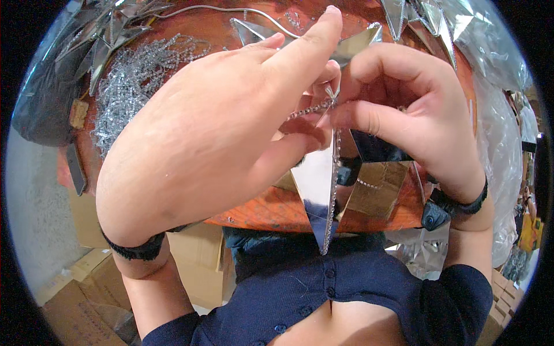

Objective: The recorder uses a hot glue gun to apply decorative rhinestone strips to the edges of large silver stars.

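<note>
A mirrored star ornament [315, 187] lies in front of me, one long point reaching past the table edge towards my body. Small clear stones run along that point's ridge. Over the star's middle, my left hand [225, 115] is closed, with a short rhinestone chain [310, 109] running out from its fingers. My right hand [418, 101] pinches with thumb and forefinger at the chain's other end, by the ridge. Both sets of fingertips nearly meet there, and the hands hide much of the star's centre.
A tangled heap of rhinestone chain [135, 75] lies left on the red-brown table [265, 210]. More mirrored stars [109, 34] stand at the back left, with others at the back right. A white cable [231, 8] crosses the far side. Clear plastic wrapping [496, 144] hangs at the right; cardboard boxes [199, 259] stand below left.
</note>
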`<state>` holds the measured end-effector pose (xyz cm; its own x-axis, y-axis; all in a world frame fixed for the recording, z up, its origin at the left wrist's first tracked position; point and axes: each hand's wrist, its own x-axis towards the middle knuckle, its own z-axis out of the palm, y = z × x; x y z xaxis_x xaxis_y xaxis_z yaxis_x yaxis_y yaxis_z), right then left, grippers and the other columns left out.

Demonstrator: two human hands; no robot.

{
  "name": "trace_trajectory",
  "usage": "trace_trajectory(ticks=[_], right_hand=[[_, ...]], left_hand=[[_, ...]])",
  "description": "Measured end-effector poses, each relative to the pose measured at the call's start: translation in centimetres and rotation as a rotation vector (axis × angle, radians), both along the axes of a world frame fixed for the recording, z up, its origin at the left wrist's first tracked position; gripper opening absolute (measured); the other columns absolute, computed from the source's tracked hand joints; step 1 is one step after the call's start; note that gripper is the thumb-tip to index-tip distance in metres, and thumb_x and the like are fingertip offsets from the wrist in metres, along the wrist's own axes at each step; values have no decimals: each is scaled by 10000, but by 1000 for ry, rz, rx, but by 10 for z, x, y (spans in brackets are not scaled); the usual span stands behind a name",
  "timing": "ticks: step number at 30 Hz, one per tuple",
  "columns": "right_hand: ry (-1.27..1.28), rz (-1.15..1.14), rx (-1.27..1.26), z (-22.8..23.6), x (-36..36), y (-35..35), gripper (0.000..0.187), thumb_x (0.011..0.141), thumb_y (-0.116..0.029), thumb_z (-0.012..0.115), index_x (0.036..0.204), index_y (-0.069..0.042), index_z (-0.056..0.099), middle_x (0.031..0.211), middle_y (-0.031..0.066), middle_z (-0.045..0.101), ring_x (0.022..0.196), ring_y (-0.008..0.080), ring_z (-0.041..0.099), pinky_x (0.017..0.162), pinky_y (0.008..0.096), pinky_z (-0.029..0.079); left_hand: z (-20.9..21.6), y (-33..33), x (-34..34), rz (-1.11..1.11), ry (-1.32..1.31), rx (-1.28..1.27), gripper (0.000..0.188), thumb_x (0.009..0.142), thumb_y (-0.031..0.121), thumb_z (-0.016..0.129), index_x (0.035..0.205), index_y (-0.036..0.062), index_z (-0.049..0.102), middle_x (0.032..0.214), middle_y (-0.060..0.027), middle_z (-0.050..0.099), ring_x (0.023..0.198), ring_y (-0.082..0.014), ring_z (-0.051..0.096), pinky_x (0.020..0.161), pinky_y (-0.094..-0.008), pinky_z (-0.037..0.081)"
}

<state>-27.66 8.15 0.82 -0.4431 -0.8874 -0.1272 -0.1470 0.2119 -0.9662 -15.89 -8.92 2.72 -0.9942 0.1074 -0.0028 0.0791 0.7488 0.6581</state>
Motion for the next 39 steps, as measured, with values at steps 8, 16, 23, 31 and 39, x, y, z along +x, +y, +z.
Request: trace_trajectory(ticks=[8,16,23,31,39], right_hand=[[19,3,-185,-3,13,-5,104,841,67,643,917,40,579,870,75,647,816,160,681,717,257,547],[53,21,-179,-13,1,-3,100,845,68,633,927,42,582,893,76,643,839,168,678,755,266,545],[140,-40,-175,-5,15,-1,120,827,4,671,914,12,588,864,63,628,809,134,641,722,241,507],[584,195,-210,22,6,41,255,660,-138,850,791,-60,645,757,32,612,680,152,581,588,273,399],[492,383,-496,30,72,80,152,632,-104,836,734,-55,735,718,23,661,533,118,582,437,238,412]], left_hand=[[-15,-3,9,-15,58,15,846,793,165,736,1491,18,281,1276,-191,591,1151,-353,588,987,-401,442],[-26,1,15,-52,143,28,824,802,177,734,1483,15,299,1283,-184,588,1147,-347,592,985,-400,445],[-41,-17,31,-66,182,55,805,810,187,733,1475,13,315,1289,-178,585,1143,-342,596,983,-399,448],[-44,-19,32,-76,294,56,783,818,200,731,1466,9,334,1296,-171,582,1139,-336,600,980,-399,451],[-34,-10,44,-54,470,-6,763,827,212,729,1457,6,352,1304,-165,578,1135,-330,604,977,-398,455]])
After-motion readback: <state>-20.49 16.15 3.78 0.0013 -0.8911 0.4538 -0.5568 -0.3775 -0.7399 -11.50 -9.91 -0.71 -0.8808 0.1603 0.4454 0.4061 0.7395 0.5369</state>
